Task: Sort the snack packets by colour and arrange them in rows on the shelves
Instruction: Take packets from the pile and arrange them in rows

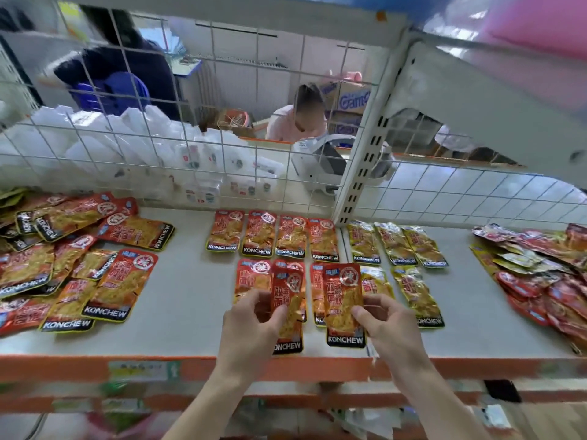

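- Left hand (251,319): grip pinches the left red packet (292,325) by its left edge, thumb on top, just above the shelf (190,296), near the front edge.
- Right hand (387,325): grip pinches the right red packet (342,293) by its right edge, label facing up and upright.
- Edge holds likely keep the printed faces readable and let each packet drop flat into a slot.
- Both packets hover over the near red row (251,274). It looks part-built, so they probably go there.
- Far red row (273,233): four packets side by side, logos toward the near side.
- Yellow packets (394,242) sit just right of the reds in matching rows, so colours are split left and right.
- Unsorted heaps: left pile (79,265) is mostly red; right pile (540,281) is mixed red and yellow. Plenty is left to sort.
- The shelf is pale with an orange front lip (127,360), a wire grid (158,122) at the back and a slotted post (357,176).
- Behind the grid are white bags (95,144), cartons (352,100) and a seated person (286,125).
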